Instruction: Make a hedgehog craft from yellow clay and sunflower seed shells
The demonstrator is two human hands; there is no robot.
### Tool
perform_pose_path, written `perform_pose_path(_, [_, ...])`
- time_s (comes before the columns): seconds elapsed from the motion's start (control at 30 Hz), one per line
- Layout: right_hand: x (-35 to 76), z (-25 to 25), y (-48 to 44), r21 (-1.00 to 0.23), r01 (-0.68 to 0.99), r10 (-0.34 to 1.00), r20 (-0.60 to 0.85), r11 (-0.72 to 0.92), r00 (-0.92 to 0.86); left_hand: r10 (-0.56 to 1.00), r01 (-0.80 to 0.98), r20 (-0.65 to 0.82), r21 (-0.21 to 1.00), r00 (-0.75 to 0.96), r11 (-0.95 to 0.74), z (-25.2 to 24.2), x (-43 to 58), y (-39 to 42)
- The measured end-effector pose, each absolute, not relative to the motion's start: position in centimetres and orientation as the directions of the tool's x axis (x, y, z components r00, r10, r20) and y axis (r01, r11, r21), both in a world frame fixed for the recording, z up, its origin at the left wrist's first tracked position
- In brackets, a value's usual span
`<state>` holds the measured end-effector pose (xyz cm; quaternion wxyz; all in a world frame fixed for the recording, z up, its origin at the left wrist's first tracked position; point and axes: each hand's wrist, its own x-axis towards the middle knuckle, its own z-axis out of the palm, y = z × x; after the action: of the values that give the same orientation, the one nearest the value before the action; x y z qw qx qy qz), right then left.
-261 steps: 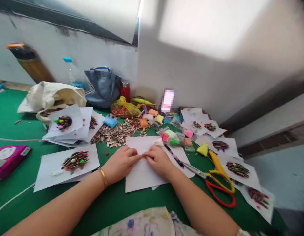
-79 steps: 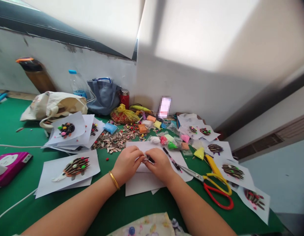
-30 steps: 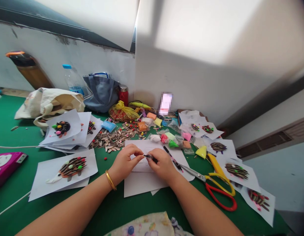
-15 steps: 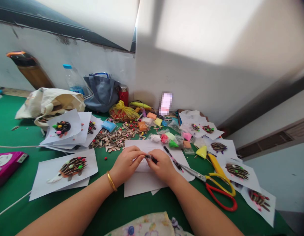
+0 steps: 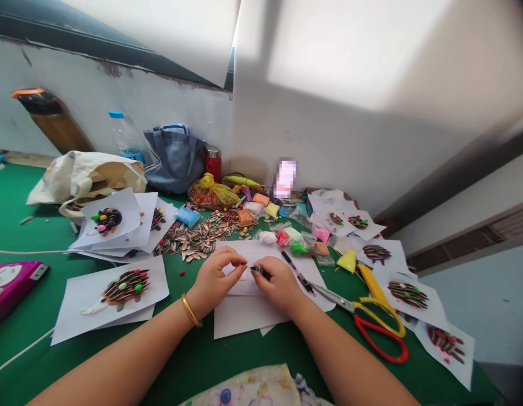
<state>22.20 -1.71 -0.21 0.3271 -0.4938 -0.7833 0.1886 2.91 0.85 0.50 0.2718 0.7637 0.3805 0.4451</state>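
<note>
A black marker (image 5: 261,272) is gripped in my right hand (image 5: 280,287), its dark tip pointing left toward the other hand. My left hand (image 5: 214,280) is closed in a pinch; something small and dark may sit at the fingertips, too small to name. Both hands hover over white paper (image 5: 240,318) in front of me, with a short gap between them. Right of my right hand lies a black and pink pen (image 5: 297,270) on the paper, and beside it large scissors (image 5: 377,327) with red and yellow handles.
Loose sunflower seeds (image 5: 197,239) are heaped behind the paper, beside bagged coloured clay (image 5: 297,246). Finished hedgehog pictures (image 5: 126,290) lie left, and more pictures (image 5: 407,294) line the right edge. Bags (image 5: 174,160) and bottles (image 5: 126,141) stand along the wall. A magenta device (image 5: 20,285) is far left.
My left hand has drawn slightly left, away from the marker. Its fingers touched the marker's end before; now a gap shows and the dark tip is visible.
</note>
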Motion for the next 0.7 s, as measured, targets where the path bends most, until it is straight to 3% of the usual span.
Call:
perform_pose_path(0.23, [22.6, -0.7, -1.4, -0.568, 0.698, 0.898, 0.324, 0.436, -0.297, 0.828, 0.338, 0.456, 0.762, 0.327, -0.553, 0.5, 2.7, 1.0])
perform_pose_path(0.4, [24.9, -1.4, 0.1, -0.384, 0.869, 0.915, 0.368, 0.312, -0.166, 0.848, 0.365, 0.408, 0.774, 0.338, -0.518, 0.2, 2.6, 1.0])
perform_pose_path(0.53, [26.3, -1.6, 0.7, -0.234, 0.963, 0.951, 0.302, 0.136, -0.061, 0.869, 0.375, 0.379, 0.792, 0.317, -0.482, -0.3, 2.6, 1.5])
perform_pose_path(0.7, [26.2, -1.1, 0.4, -0.19, 0.976, 0.96, 0.277, 0.103, -0.048, 0.883, 0.404, 0.357, 0.791, 0.305, -0.459, -0.3, 2.6, 1.6])
